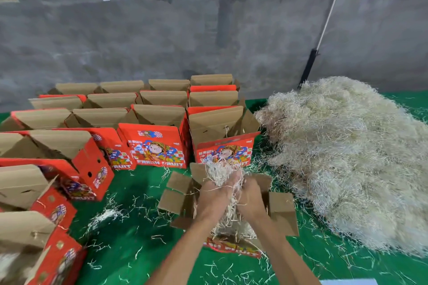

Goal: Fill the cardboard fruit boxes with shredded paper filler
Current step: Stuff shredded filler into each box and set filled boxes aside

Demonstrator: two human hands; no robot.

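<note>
An open red fruit box (281, 211) with brown flaps spread wide stands on the green floor right in front of me. Above its opening, my left hand (214, 194) and my right hand (251, 196) together hold a clump of pale shredded paper (220, 174). Strands hang from the clump down into the box, where more filler (231, 227) lies. To the right sits a big heap of shredded paper (347, 157).
Several open red and brown fruit boxes (157, 146) stand in rows at the back and along the left. Loose paper strands litter the green floor (129, 233). A grey concrete wall (185, 30) rises behind, with a white pole (328, 11) leaning on it.
</note>
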